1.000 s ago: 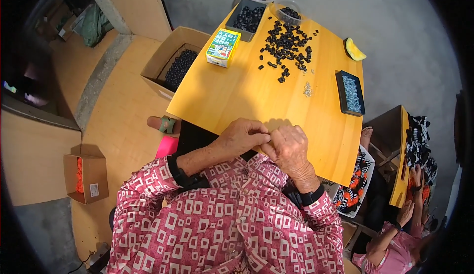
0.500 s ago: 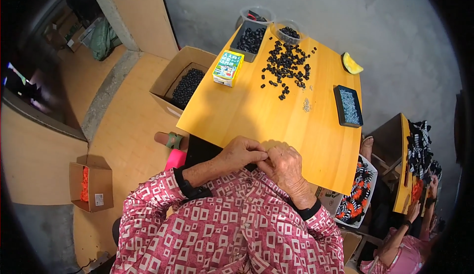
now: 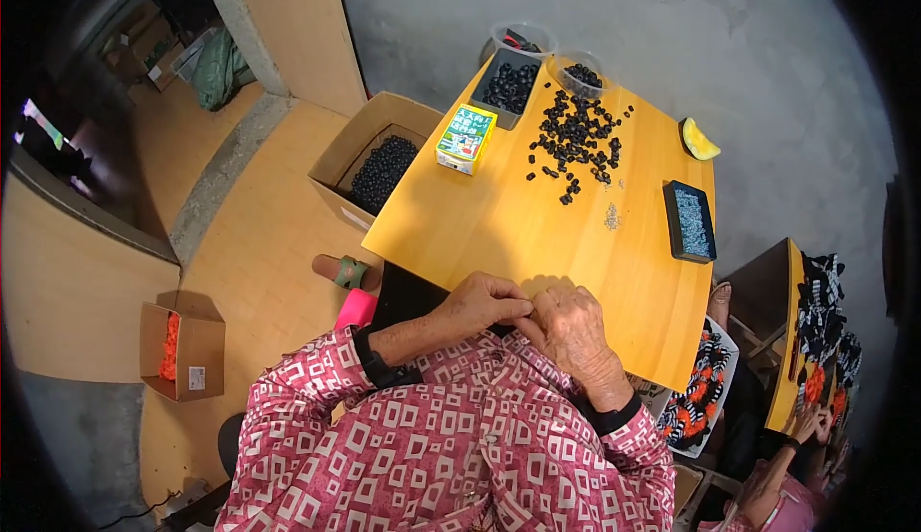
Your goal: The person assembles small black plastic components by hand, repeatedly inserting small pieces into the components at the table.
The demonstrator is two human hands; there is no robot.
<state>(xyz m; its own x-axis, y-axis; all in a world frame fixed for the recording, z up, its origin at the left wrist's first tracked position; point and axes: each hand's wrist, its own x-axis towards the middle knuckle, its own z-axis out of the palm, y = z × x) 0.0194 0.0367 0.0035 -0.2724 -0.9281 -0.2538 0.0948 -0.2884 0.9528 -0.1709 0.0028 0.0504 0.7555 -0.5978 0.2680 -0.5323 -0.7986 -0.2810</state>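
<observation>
My left hand [image 3: 483, 303] and my right hand [image 3: 574, 329] meet at the near edge of the yellow wooden table [image 3: 460, 244]. Thumb and forefinger are pinched together on each, tip to tip. Whatever they hold is too small or too hidden to make out. Farther back on the tabletop lie many scattered small black pieces [image 3: 580, 134], with a little heap of tiny silvery pieces [image 3: 612, 215] nearer me. A black tray [image 3: 674, 220] of small grey-blue pieces sits by the right edge.
At the back stand a dark bin [image 3: 507, 91], clear tubs [image 3: 580, 73] and a yellow-green box [image 3: 465, 139]. A yellow wedge [image 3: 700, 139] lies far right. Left of the table is a carton of black pieces [image 3: 384, 172]. A co-worker's hands [image 3: 814, 422] are at lower right, beside a white bin [image 3: 708, 388].
The view has shifted, so the table and surroundings sit slightly lower and to the right. My hands stay pinched together. The co-worker's hands have moved closer together.
</observation>
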